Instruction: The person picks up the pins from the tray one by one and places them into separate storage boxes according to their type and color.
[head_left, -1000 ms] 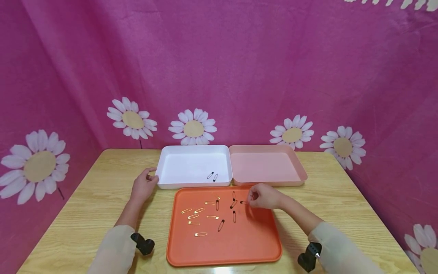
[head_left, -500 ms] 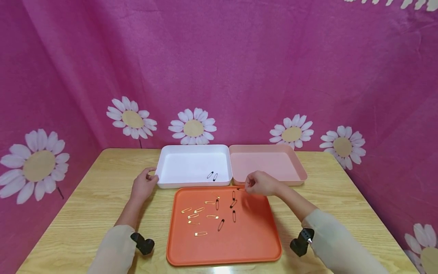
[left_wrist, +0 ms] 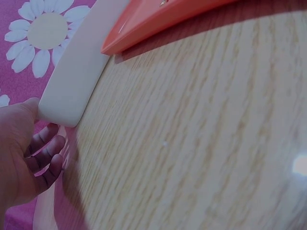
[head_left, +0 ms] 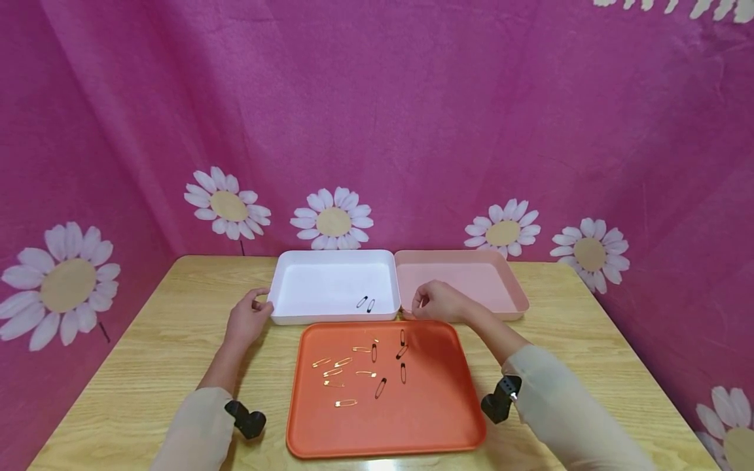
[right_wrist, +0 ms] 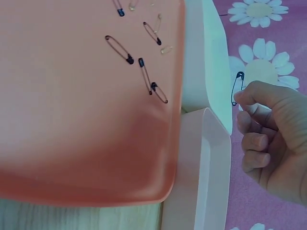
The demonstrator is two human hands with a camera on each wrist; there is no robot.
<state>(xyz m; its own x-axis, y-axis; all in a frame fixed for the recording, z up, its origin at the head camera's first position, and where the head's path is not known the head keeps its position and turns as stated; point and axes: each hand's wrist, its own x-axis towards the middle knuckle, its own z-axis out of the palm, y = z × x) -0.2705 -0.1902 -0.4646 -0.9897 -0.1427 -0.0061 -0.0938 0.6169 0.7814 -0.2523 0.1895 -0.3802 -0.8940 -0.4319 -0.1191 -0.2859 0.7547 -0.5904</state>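
Right hand (head_left: pixel 440 302) is pinching 1 pin (right_wrist: pixel 235 87) near its end, risking a slip; left hand (head_left: pixel 246 320) is loosely touching white tray (head_left: pixel 324 288).

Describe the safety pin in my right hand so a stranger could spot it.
Far across the table sit a white tray and, to its right, a pink tray. The right hand is at the pink tray's near left corner, pinching a black safety pin. Only this one is held; the rest lie in the white or orange tray.
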